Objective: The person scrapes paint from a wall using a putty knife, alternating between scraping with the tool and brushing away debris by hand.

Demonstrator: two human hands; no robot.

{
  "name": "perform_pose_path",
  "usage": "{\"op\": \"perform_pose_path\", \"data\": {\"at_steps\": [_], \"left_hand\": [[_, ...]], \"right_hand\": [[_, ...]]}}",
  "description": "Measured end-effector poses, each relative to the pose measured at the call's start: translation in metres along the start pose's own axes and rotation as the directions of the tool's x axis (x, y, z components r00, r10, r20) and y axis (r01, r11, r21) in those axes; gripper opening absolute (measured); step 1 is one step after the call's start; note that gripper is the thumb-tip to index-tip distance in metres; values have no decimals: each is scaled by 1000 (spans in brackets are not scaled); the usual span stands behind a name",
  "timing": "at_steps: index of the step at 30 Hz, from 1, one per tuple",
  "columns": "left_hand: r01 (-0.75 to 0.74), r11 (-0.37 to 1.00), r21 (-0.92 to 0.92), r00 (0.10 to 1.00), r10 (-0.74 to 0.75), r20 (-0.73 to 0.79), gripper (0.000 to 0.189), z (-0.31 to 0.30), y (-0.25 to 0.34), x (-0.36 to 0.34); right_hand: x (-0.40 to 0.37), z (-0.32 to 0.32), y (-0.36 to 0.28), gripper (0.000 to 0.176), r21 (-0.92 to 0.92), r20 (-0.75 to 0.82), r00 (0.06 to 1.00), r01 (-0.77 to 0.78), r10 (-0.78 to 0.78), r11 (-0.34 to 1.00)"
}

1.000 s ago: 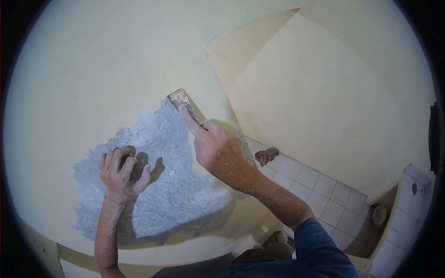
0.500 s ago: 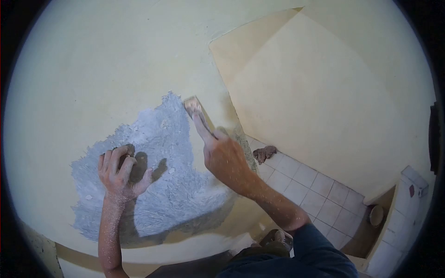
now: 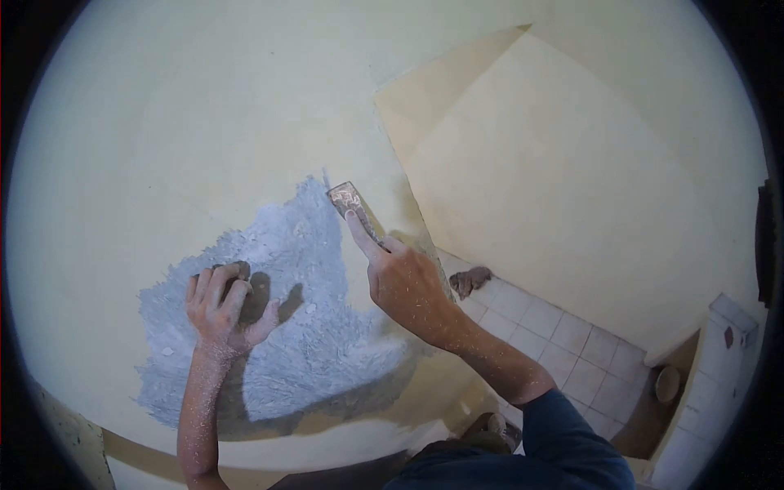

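Observation:
My right hand [image 3: 412, 282] is closed round a scraper [image 3: 347, 198], its index finger stretched along the blade. The blade's end rests at the upper right edge of a rough grey patch [image 3: 302, 245], where the pale yellow wall [image 3: 196, 139] has lost its paint. My left hand [image 3: 224, 306] leans on that grey patch, fingers bent with the tips toward the wall and thumb spread away. Nothing shows in it, though the fingertips are partly hidden. White dust and flakes cover both hands and forearms.
To the right, beyond the wall's edge, lies a white tiled floor [image 3: 563, 359] with a crumpled brown cloth [image 3: 469, 282] on it. A round pale bowl [image 3: 667, 384] sits near a low tiled ledge [image 3: 702, 408]. My foot [image 3: 498, 425] shows below.
The whole view has shifted slightly, so the wall appears lower and further right. A thin grey streak now shows beside the scraper's blade. My left hand keeps its place on the patch.

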State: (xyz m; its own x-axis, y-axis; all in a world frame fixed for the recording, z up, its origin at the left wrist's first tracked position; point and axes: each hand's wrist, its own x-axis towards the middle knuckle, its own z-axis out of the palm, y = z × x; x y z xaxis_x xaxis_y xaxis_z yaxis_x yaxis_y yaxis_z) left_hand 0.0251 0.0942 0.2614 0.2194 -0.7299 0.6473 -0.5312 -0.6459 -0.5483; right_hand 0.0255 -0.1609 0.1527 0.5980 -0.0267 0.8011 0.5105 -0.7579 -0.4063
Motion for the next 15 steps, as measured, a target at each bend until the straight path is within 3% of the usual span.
{"op": "perform_pose_path", "data": {"at_steps": [3,6,9,12,15], "left_hand": [[-17,1000,0,1000,17,2,29,-1,1,2],[-2,1000,-19,1000,3,12,29,-2,3,0],[6,1000,-16,1000,-6,-6,28,0,3,0],[1,1000,-8,1000,-1,2,27,-2,3,3],[8,1000,-20,1000,-8,1,26,-3,3,2]], "right_hand": [[20,1,7,68,49,-179,978,118,-107,992],[13,-15,-3,67,68,43,998,-51,48,996],[9,-7,-4,66,127,-17,999,-29,31,991],[23,-1,0,70,1,-246,965,98,-95,995],[11,-9,-7,69,57,25,999,-36,35,998]]}}
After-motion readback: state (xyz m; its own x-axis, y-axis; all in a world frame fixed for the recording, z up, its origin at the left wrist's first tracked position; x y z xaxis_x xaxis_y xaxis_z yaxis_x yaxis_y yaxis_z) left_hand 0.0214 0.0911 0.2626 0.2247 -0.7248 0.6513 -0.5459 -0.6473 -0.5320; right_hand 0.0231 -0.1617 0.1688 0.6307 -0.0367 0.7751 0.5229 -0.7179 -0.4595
